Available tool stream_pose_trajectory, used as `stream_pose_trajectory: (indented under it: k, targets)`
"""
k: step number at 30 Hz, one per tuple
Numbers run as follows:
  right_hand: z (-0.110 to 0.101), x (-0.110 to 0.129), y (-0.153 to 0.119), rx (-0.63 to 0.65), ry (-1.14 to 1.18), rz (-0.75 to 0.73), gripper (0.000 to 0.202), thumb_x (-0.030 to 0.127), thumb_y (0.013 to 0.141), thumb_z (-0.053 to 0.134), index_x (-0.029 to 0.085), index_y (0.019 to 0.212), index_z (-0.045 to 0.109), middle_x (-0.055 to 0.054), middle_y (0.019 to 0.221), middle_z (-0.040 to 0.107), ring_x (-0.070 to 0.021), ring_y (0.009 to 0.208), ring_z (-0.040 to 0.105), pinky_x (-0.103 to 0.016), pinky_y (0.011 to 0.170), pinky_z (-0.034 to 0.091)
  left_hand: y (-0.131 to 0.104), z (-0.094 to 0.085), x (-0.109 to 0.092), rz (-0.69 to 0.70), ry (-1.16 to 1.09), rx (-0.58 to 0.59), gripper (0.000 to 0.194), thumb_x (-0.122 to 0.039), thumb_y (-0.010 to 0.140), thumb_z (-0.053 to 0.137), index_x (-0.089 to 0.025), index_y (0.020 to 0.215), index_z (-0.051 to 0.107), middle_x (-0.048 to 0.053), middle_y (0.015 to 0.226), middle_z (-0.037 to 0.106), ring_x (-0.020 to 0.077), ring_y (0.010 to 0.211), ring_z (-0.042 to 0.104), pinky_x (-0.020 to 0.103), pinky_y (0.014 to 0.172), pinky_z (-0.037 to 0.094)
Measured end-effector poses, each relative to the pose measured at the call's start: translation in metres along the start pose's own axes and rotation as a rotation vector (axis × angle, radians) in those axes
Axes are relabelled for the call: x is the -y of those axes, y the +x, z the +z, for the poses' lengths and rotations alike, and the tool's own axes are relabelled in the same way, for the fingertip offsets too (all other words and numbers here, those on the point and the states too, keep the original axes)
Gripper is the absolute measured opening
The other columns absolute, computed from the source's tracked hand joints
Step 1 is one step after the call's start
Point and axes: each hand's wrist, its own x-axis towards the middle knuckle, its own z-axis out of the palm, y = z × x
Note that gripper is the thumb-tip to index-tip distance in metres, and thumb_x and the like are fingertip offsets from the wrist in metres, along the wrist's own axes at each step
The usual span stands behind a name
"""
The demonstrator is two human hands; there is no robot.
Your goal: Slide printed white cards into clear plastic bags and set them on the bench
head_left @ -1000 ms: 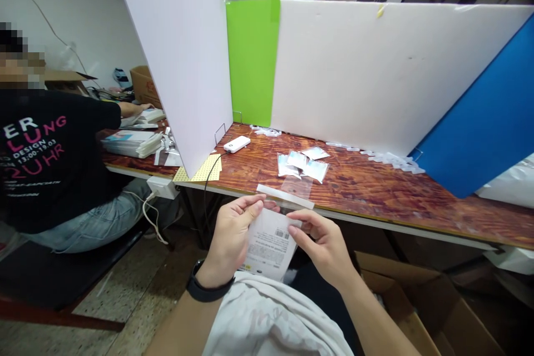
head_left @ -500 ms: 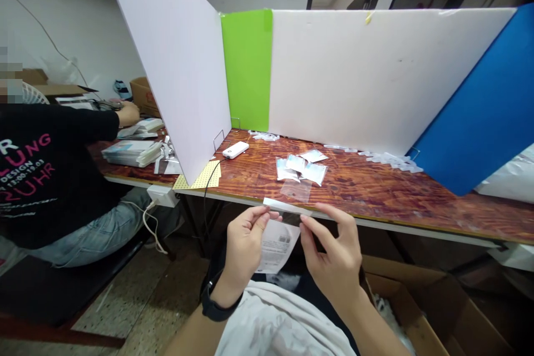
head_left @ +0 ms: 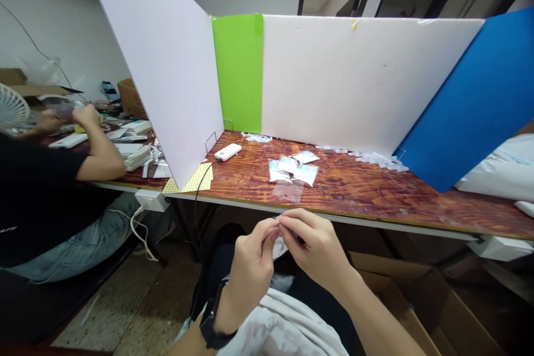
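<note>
My left hand [head_left: 253, 258], with a black watch on its wrist, and my right hand [head_left: 314, 238] meet fingertip to fingertip below the table's front edge. Both are pinched on something small and thin that the fingers mostly hide. Part of a white sheet or packet [head_left: 279, 247] shows between and behind the hands. On the table beyond them lies a small pile of white and light-blue packets [head_left: 287, 164], with a clear plastic bag [head_left: 288, 191] in front of it.
A white device [head_left: 228, 152] with a black cable and yellow dotted sheets [head_left: 192, 182] are on the table's left. White strips [head_left: 381, 161] lie along the upright panels. An open cardboard box [head_left: 421, 295] stands low right. Another person's arm [head_left: 100, 147] works at left.
My hands have come together, and the white packet that hung open between them is now mostly hidden. At left, the other person's arms have moved and both hands now show.
</note>
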Motion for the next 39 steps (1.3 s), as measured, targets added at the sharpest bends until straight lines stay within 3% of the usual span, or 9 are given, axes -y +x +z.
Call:
stream_pose_trajectory:
  k: [5, 14, 24, 29, 34, 39]
  targets:
    - [0.013, -0.008, -0.012, -0.035, -0.128, 0.039, 0.018, 0.011, 0.081, 0.047, 0.017, 0.08, 0.064, -0.006, 0.078, 0.065, -0.0141, 0.067, 0.06, -0.024, 0.061, 0.047, -0.002, 0.01, 0.01, 0.012, 0.068, 0.053, 0.025, -0.017, 0.087, 0.041, -0.022, 0.106, 0.058, 0.004, 0.095, 0.071, 0.0146, 0.08, 0.066, 0.02, 0.067, 0.046]
    - [0.048, -0.02, -0.044, -0.093, -0.041, 0.26, 0.019, 0.01, 0.077, 0.045, 0.016, 0.07, 0.062, -0.005, 0.07, 0.061, -0.0116, 0.057, 0.054, -0.021, 0.053, 0.043, -0.013, 0.018, 0.042, -0.07, 0.235, 0.17, 0.027, -0.021, 0.087, 0.035, -0.02, 0.102, 0.057, 0.007, 0.087, 0.072, 0.018, 0.077, 0.068, 0.022, 0.063, 0.047]
    - [0.071, -0.026, -0.063, -0.032, -0.096, 0.457, 0.01, 0.017, 0.066, 0.056, 0.018, 0.068, 0.065, 0.001, 0.069, 0.067, -0.0103, 0.065, 0.06, -0.016, 0.062, 0.044, -0.014, 0.006, 0.069, -0.234, 0.452, 0.263, 0.027, -0.035, 0.071, 0.046, -0.022, 0.089, 0.062, 0.004, 0.069, 0.072, 0.0196, 0.06, 0.066, 0.022, 0.051, 0.045]
    - [0.078, -0.034, -0.067, 0.0, 0.074, 0.511, 0.004, 0.018, 0.063, 0.06, 0.017, 0.063, 0.064, 0.001, 0.064, 0.064, -0.0122, 0.064, 0.058, -0.019, 0.061, 0.042, -0.014, -0.001, 0.091, -0.283, 0.564, 0.311, 0.031, -0.043, 0.07, 0.05, -0.026, 0.092, 0.061, 0.0, 0.06, 0.069, 0.0193, 0.055, 0.064, 0.022, 0.048, 0.045]
    - [0.084, -0.054, -0.087, -0.182, 0.666, 0.962, 0.002, 0.015, 0.06, 0.062, 0.017, 0.06, 0.061, 0.005, 0.053, 0.056, -0.0121, 0.055, 0.057, -0.021, 0.056, 0.044, -0.008, 0.022, 0.096, -0.376, 0.422, 0.355, 0.039, -0.049, 0.061, 0.056, -0.025, 0.091, 0.063, 0.002, 0.069, 0.073, 0.024, 0.075, 0.068, 0.025, 0.062, 0.05]
    - [0.077, -0.105, -0.127, -0.34, 0.802, 1.243, 0.017, 0.022, 0.082, 0.052, 0.012, 0.072, 0.06, 0.001, 0.059, 0.061, -0.0129, 0.057, 0.062, -0.026, 0.055, 0.051, 0.002, 0.061, 0.085, -0.519, 0.151, 0.378, 0.041, -0.047, 0.063, 0.058, -0.021, 0.095, 0.061, 0.005, 0.075, 0.075, 0.0258, 0.083, 0.068, 0.03, 0.074, 0.052]
